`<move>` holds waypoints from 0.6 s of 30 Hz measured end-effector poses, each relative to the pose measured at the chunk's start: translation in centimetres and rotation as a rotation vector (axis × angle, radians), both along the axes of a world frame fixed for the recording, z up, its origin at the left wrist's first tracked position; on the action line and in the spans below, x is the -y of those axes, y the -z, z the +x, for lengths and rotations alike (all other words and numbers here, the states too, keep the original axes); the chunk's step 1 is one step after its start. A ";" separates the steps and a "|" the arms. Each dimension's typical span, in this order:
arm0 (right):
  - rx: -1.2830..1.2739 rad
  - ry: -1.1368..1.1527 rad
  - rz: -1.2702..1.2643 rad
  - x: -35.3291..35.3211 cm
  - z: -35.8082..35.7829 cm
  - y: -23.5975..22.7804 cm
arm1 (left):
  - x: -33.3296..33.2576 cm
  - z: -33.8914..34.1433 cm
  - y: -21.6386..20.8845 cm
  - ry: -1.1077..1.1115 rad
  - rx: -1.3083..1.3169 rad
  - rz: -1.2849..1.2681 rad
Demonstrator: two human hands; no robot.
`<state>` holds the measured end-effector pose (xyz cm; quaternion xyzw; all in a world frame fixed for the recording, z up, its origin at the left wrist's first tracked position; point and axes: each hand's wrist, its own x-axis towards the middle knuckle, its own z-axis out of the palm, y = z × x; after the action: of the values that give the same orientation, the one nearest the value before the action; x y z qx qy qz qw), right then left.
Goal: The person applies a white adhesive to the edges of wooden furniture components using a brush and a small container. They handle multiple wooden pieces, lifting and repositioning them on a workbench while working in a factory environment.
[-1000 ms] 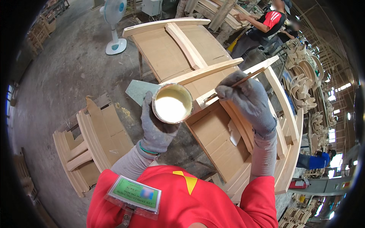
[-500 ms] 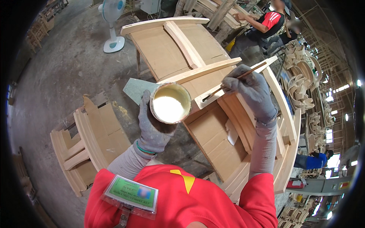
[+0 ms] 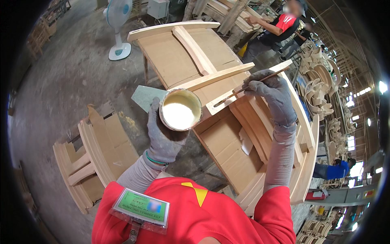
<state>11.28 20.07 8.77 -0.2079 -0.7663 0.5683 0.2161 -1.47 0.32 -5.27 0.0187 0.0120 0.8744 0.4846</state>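
Note:
In a grey work glove, my left hand (image 3: 162, 138) is closed round a round can (image 3: 163, 112) of creamy white liquid, its mouth facing up. My right hand (image 3: 273, 95), gloved alike, pinches a thin brown stick (image 3: 268, 76) that slants down to the left. The stick's lower end reaches the slot cut near the end of a pale wooden rail (image 3: 210, 109), just right of the can. Whether the tip is inside the slot or just above it, I cannot tell. The rail belongs to a curved wooden frame (image 3: 298, 99) beneath my right arm.
Cardboard (image 3: 162, 61) covers the work surface beneath more curved wood (image 3: 193, 51). Another wooden frame (image 3: 97, 150) stands low at the left. A white fan (image 3: 118, 36) is on the floor behind. Several people work farther off, one in a red and black shirt (image 3: 280, 26).
My right hand and the stick have shifted slightly, and the slot in the rail shows more fully. My left hand keeps its hold on the can. The whole view has tilted a little.

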 end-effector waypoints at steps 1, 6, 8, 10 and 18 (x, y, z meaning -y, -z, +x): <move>-0.033 0.025 0.000 -0.1 0.4 0.0 | 0.1 0.2 -0.2 -0.005 0.002 -0.008; -0.171 0.225 -0.006 1.5 3.9 -0.8 | 0.4 1.5 -2.5 0.035 -0.087 0.006; -0.255 0.362 0.080 4.2 5.1 -2.0 | 0.6 1.7 -2.8 0.083 -0.080 0.028; -0.345 0.503 0.161 7.7 7.3 -3.0 | 0.1 3.3 -4.9 0.180 -0.219 0.029; -0.478 0.497 0.253 15.6 14.8 -0.4 | -3.3 10.1 -7.5 0.513 -0.493 -0.025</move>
<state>26.11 4.46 9.19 -0.2210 -0.6843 0.4317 0.5445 8.66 3.67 2.28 0.2257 0.1342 0.6934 0.6710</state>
